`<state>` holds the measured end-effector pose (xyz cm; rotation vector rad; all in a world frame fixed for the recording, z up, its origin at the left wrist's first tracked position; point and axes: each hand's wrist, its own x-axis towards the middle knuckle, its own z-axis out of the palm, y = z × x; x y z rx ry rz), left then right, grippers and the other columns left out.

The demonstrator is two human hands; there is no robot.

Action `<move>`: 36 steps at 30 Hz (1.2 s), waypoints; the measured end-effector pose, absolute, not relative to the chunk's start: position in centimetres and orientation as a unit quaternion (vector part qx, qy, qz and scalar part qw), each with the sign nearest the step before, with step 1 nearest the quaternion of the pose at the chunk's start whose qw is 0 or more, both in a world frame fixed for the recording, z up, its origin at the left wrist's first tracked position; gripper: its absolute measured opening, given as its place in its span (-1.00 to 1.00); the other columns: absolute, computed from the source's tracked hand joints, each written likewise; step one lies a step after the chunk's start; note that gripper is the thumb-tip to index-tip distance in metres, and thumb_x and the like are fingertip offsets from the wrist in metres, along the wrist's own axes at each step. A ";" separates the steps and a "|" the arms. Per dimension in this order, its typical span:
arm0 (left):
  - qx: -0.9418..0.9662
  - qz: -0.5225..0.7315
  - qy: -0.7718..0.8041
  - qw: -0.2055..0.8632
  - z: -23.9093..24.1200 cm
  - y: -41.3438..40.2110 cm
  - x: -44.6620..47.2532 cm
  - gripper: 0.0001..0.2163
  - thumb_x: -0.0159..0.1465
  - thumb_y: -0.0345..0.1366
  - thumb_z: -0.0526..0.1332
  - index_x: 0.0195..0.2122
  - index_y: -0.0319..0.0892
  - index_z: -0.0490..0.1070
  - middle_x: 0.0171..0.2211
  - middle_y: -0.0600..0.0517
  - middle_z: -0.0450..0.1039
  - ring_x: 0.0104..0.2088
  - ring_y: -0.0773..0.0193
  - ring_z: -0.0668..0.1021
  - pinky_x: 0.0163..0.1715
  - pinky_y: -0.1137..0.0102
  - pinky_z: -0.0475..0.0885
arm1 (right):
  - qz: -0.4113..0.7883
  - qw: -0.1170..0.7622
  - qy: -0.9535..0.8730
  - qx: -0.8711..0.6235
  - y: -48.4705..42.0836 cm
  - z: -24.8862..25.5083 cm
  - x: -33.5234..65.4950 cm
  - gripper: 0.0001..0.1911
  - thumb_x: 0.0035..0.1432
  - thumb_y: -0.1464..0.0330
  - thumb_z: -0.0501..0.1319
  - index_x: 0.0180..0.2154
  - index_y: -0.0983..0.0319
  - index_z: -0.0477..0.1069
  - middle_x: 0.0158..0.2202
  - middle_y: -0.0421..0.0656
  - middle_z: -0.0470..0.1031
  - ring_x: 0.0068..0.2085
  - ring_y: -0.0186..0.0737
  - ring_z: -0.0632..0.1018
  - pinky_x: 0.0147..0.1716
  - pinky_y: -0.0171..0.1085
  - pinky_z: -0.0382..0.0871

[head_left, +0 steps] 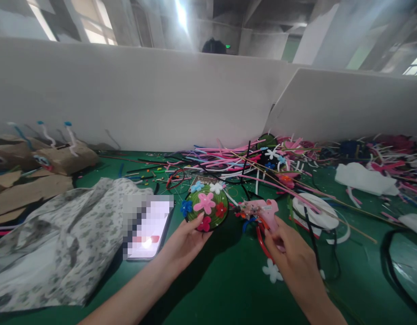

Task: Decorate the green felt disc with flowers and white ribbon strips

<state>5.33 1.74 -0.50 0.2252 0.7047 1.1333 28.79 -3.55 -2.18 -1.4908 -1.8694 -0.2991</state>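
My left hand [188, 239] grips a round green coiled disc [198, 201] by its lower edge, thumb on top. Pink, red, blue and white fuzzy flowers sit on the disc, among them a pink flower [204, 203] in its middle. In my right hand [291, 248] is a pink hot glue gun [267, 212], fingers wrapped round its handle. The gun's nozzle points left at the disc's right edge; whether they touch I cannot tell. A loose white flower [272, 271] lies below the gun, near red-handled pliers or scissors [262, 241], partly hidden.
A lit phone [152, 230] lies left of the disc, beside a patterned grey cloth [76, 239]. Pink, white and black pipe cleaners [218, 158] are heaped at the back. Cardboard pieces [28, 194] lie far left, a white round piece [315, 210] at right. A pale partition [137, 99] stands behind.
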 end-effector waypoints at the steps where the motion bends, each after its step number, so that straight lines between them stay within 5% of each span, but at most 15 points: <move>1: 0.105 0.523 0.322 0.782 -0.5 1.7 5.3 -0.60 0.23 -0.55 0.18 0.11 -0.26 0.30 -0.16 -0.18 0.57 -0.12 0.12 0.60 -0.08 0.35 0.51 | -0.114 0.358 -0.724 -0.578 -3.5 -2.3 28.9 -0.82 0.28 0.30 0.06 -0.41 0.17 0.23 -0.38 -0.13 0.42 -0.12 -0.10 0.52 -0.25 -0.18 0.42; 7: 0.103 0.516 0.310 0.792 -0.3 1.8 5.1 -0.56 0.22 -0.54 0.20 0.14 -0.28 0.27 -0.12 -0.20 0.55 -0.09 0.11 0.59 0.00 0.33 0.46 | -0.106 0.351 -0.726 -0.583 -3.3 -3.1 28.9 -0.80 0.27 0.31 0.06 -0.42 0.17 0.21 -0.28 -0.08 0.44 -0.04 -0.05 0.49 -0.24 -0.16 0.43; 15: 0.098 0.507 0.316 0.796 -0.3 1.6 5.0 -0.67 0.25 -0.54 0.16 0.05 -0.28 0.35 -0.18 -0.15 0.58 -0.16 0.16 0.62 -0.08 0.33 0.52 | -0.152 0.291 -0.713 -0.619 -1.2 -3.3 31.3 -0.74 0.32 0.22 -0.05 -0.26 0.22 0.31 -0.45 -0.14 0.41 -0.40 -0.15 0.49 -0.34 -0.18 0.38; 18: 0.083 0.507 0.318 0.797 -0.5 1.5 4.9 -0.80 0.25 -0.55 0.15 -0.11 -0.30 0.42 -0.29 -0.11 0.60 -0.27 0.21 0.64 -0.20 0.37 0.57 | -0.172 0.274 -0.697 -0.640 -0.4 -2.7 32.8 -0.67 0.32 0.17 -0.06 -0.36 0.22 0.29 -0.35 -0.03 0.47 -0.32 -0.08 0.50 -0.33 -0.15 0.36; 21: 0.059 0.505 0.316 0.801 -0.6 1.5 4.8 -0.88 0.26 -0.54 0.14 -0.25 -0.29 0.44 -0.39 -0.06 0.60 -0.39 0.26 0.64 -0.34 0.43 0.59 | -0.157 0.330 -0.690 -0.624 -0.8 -1.2 32.0 -0.72 0.27 0.18 0.06 -0.37 0.21 0.35 -0.29 -0.07 0.48 -0.25 -0.10 0.49 -0.29 -0.18 0.35; 27: 0.023 0.492 0.314 0.812 0.2 1.1 5.0 -0.83 0.31 -0.52 0.07 -0.18 -0.26 0.44 -0.47 -0.01 0.59 -0.46 0.30 0.64 -0.43 0.50 0.57 | 0.007 0.509 -0.694 -0.509 -3.0 1.0 25.9 -0.97 0.14 0.39 0.26 -0.36 0.15 0.45 -0.36 -0.22 0.50 -0.31 -0.28 0.53 -0.30 -0.30 0.42; 36: 0.032 0.459 0.274 0.845 0.4 0.2 4.8 -0.84 0.30 -0.46 0.08 -0.24 -0.31 0.46 -0.31 -0.12 0.61 -0.33 0.24 0.64 -0.27 0.43 0.56 | 0.057 0.656 -0.639 -0.398 -3.9 1.0 23.0 -0.64 -0.01 0.63 0.30 -0.20 0.14 0.47 -0.34 -0.22 0.58 -0.29 -0.24 0.57 -0.29 -0.23 0.52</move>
